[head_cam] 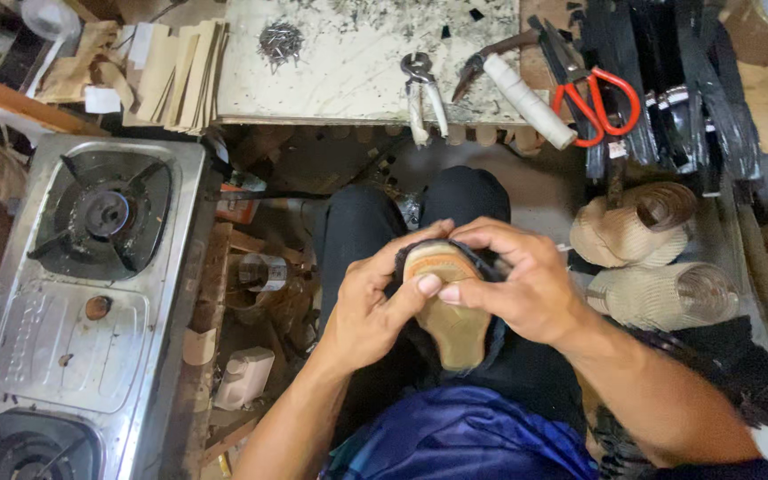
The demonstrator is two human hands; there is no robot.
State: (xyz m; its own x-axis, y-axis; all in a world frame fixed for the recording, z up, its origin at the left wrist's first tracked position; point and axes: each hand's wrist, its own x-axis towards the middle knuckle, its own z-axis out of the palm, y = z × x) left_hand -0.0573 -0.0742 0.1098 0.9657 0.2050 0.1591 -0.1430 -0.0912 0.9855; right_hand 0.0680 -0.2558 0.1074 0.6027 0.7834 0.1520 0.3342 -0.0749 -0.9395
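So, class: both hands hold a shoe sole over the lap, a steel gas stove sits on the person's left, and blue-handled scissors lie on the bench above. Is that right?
Not quite. The head view shows the scissors have red handles, not blue. The rest stands: the left hand and right hand hold the shoe sole over the lap, with the gas stove on the left.

A tan shoe sole (449, 311) with dark material wrapping its upper edge is lying lengthwise over the person's lap, bottom facing up, its rounded end pointing toward the body.

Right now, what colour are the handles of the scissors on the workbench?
Red handles on the scissors, seen clearly in the head view.
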